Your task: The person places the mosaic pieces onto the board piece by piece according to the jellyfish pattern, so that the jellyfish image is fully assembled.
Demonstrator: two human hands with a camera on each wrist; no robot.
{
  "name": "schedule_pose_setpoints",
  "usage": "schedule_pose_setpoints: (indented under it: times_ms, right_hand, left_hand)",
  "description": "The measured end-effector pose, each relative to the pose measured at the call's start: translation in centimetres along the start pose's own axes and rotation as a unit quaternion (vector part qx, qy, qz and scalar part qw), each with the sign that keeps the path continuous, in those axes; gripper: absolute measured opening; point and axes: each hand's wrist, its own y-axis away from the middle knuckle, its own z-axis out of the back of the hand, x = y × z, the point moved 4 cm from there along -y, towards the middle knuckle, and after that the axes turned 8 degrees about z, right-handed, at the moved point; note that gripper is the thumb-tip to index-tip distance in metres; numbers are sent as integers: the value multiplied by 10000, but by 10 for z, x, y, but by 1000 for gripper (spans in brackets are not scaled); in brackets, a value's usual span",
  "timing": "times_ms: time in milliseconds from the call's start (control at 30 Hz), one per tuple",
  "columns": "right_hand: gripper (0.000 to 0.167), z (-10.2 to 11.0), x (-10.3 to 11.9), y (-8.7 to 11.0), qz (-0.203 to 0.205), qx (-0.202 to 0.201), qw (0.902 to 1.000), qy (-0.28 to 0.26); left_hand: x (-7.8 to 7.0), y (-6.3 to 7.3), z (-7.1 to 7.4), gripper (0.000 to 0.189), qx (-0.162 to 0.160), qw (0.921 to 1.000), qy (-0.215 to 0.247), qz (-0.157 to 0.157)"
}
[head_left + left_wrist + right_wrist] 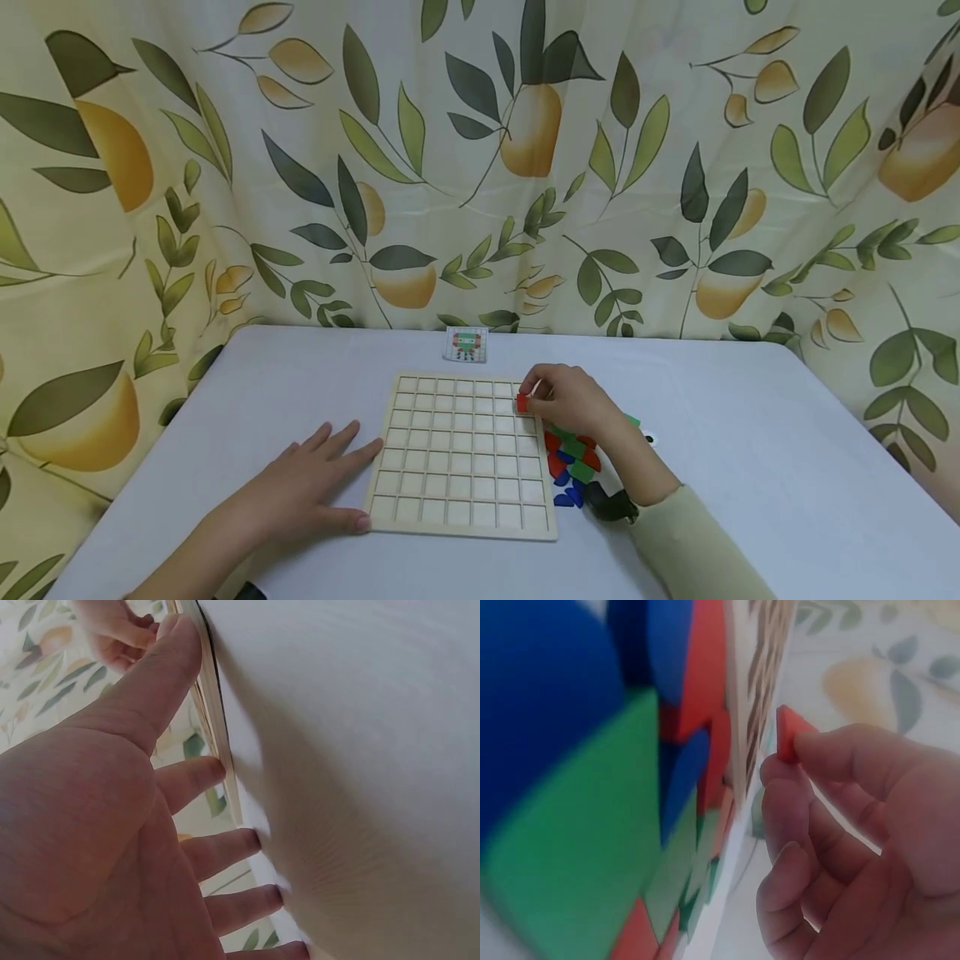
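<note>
A wooden grid board (461,533) with rows of square cells lies on the white table. My right hand (573,404) pinches a small red piece (522,404) between thumb and fingertips, above the board's far right corner. In the right wrist view the red piece (787,735) looks flat with straight edges; its full outline is partly hidden by the thumb. My left hand (311,479) lies with fingers spread along the board's left side. Its thumb (176,656) and index finger touch the board's edge, while the other fingertips rest on the table.
Loose red, green and blue pieces (581,471) lie in a pile right of the board, beneath the right forearm. A small printed card (466,344) with a coloured figure sits behind the board. A leaf-patterned curtain (480,167) hangs behind the table (750,433).
</note>
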Motion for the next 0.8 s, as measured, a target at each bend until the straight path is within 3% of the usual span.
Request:
schedule_pose_setpoints:
  times_ms: [333,800]
  right_hand:
    - [13,-6,13,2,-1,-155,9991,391]
    - [15,-5,15,3,301,376,9976,500]
  left_hand:
    - [-1,3,-2,96,24,10000,29,-5]
    - [0,3,-2,95,-52,10000,-17,-50]
